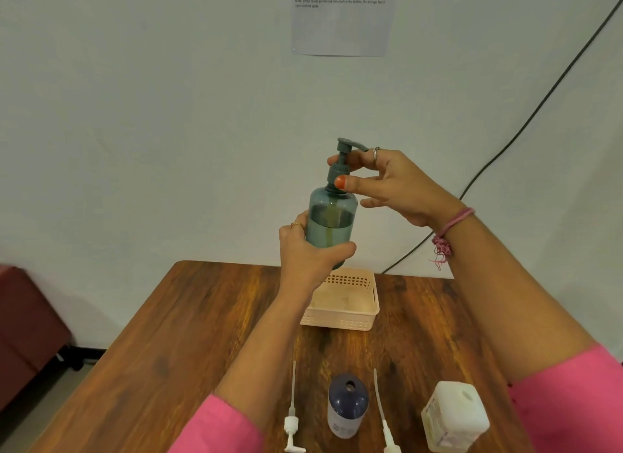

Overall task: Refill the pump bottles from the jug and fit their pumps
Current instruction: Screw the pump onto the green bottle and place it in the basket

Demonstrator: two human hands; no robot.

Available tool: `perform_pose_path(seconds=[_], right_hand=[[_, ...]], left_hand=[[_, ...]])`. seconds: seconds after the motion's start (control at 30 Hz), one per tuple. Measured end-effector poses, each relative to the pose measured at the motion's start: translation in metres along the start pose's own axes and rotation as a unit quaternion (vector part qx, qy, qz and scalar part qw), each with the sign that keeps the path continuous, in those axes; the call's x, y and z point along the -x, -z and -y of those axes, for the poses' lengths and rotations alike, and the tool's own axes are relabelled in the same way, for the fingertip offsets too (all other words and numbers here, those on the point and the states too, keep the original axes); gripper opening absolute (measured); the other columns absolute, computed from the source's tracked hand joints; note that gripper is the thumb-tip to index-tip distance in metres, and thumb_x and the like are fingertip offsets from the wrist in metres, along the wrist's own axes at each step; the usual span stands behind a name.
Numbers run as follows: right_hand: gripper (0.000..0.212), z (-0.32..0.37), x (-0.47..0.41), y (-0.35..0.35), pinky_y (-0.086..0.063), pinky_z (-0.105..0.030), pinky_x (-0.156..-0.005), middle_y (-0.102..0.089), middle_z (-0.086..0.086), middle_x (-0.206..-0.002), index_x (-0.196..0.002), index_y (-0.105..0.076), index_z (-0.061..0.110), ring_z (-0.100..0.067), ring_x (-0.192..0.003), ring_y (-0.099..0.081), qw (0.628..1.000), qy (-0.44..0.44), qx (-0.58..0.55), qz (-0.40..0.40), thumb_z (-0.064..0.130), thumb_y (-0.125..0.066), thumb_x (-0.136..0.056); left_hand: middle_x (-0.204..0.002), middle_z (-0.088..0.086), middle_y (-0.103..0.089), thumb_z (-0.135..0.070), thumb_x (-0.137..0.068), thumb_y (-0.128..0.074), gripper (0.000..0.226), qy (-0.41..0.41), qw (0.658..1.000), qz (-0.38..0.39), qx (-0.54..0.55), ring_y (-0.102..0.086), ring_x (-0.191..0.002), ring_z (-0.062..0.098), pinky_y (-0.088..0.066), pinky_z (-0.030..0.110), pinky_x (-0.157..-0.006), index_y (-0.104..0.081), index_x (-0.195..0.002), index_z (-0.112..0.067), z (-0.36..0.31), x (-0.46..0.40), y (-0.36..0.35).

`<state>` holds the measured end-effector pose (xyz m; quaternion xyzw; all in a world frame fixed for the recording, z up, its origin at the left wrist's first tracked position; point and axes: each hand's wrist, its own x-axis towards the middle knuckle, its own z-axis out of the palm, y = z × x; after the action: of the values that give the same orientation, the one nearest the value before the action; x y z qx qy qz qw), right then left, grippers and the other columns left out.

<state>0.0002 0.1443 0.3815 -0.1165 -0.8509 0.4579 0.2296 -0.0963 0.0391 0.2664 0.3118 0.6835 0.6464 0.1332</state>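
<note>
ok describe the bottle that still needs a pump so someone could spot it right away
Start at the wooden table and look to its near edge, in front of the peach basket. The dark blue bottle stands there between two loose white pumps, left of the white jug. Unlike the teal bottle held up in both hands, its neck is open and bare.

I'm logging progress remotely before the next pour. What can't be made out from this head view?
- Teal bottle: base hidden by the left hand; whether the pump collar is fully screwed is hidden by the right hand.
- Two white pumps: heads cut off by the bottom edge.
- Dark bottle: fill level hidden by opaque wall.
- Jug: label blurred.
- Wall notice: top cropped, print too small.
</note>
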Motion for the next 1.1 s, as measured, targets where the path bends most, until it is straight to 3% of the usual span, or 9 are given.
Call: perform_pose_path(seconds=[0.2,0.33,0.47,0.57,0.7,0.93,1.1], right_hand=[[0.031,-0.003,-0.002,-0.006,-0.051,-0.053,-0.092,-0.064,0.005,-0.114,-0.111,-0.061,0.024,-0.022,-0.105,-0.066,1.0,-0.01,-0.013,-0.019,0.024,-0.072,-0.083],[0.026,-0.005,-0.002,-0.013,-0.053,-0.051,-0.09,-0.063,0.001,-0.113,-0.103,-0.06,0.024,-0.025,-0.1,-0.067,0.999,0.004,-0.005,-0.042,0.027,-0.074,-0.081],[0.049,-0.003,0.001,-0.008,-0.05,-0.051,-0.096,-0.057,0.009,-0.128,-0.128,-0.053,0.027,-0.017,-0.108,-0.064,1.0,-0.015,-0.005,0.01,0.03,-0.071,-0.083],[0.04,-0.001,0.003,-0.004,-0.047,-0.052,-0.099,-0.062,0.013,-0.125,-0.126,-0.055,0.035,-0.01,-0.115,-0.06,0.998,-0.021,-0.002,0.053,0.026,-0.065,-0.089],[0.029,-0.002,0.001,-0.01,-0.051,-0.053,-0.094,-0.068,0.005,-0.111,-0.109,-0.067,0.031,-0.018,-0.107,-0.065,1.0,-0.01,-0.004,-0.002,0.025,-0.074,-0.081],[0.036,-0.004,0.001,-0.025,-0.055,-0.044,-0.089,-0.068,0.0,-0.1,-0.107,-0.068,0.014,-0.02,-0.095,-0.068,0.998,-0.005,0.011,-0.06,0.023,-0.08,-0.074],[0.036,-0.007,0.0,-0.033,-0.055,-0.046,-0.087,-0.068,0.004,-0.09,-0.095,-0.068,0.018,-0.019,-0.091,-0.069,0.993,-0.009,0.017,-0.118,0.033,-0.085,-0.067]], left_hand=[[-0.121,0.001,-0.042,-0.026,-0.061,-0.087,0.08,0.003,1.0,-0.001,0.004,-0.056,-0.105,0.02,-0.06,0.028,-0.071,-0.047,-0.13,-0.023,0.001,0.002,0.002],[-0.122,0.003,-0.044,-0.029,-0.057,-0.087,0.08,0.004,1.0,0.001,0.007,-0.057,-0.106,0.021,-0.062,0.035,-0.073,-0.049,-0.127,-0.023,0.002,0.002,0.003],[-0.121,0.002,-0.042,-0.026,-0.06,-0.087,0.079,0.004,1.0,0.0,0.004,-0.056,-0.105,0.02,-0.061,0.035,-0.074,-0.048,-0.129,-0.022,0.003,0.003,0.005],[-0.122,0.004,-0.045,-0.031,-0.055,-0.086,0.082,0.004,1.0,0.006,0.007,-0.058,-0.105,0.021,-0.062,0.036,-0.073,-0.049,-0.127,-0.023,0.005,0.002,0.007],[-0.121,0.003,-0.045,-0.029,-0.057,-0.087,0.081,0.005,1.0,0.009,0.003,-0.057,-0.106,0.022,-0.062,0.036,-0.074,-0.048,-0.128,-0.023,0.007,0.002,0.007],[-0.119,0.004,-0.046,-0.033,-0.051,-0.086,0.08,-0.002,1.0,-0.007,0.006,-0.059,-0.103,0.02,-0.062,0.033,-0.067,-0.052,-0.123,-0.023,0.016,0.005,0.007],[-0.118,0.005,-0.049,-0.037,-0.048,-0.085,0.082,0.0,1.0,-0.004,0.01,-0.06,-0.103,0.021,-0.062,0.034,-0.066,-0.053,-0.122,-0.024,0.018,0.004,0.007]])
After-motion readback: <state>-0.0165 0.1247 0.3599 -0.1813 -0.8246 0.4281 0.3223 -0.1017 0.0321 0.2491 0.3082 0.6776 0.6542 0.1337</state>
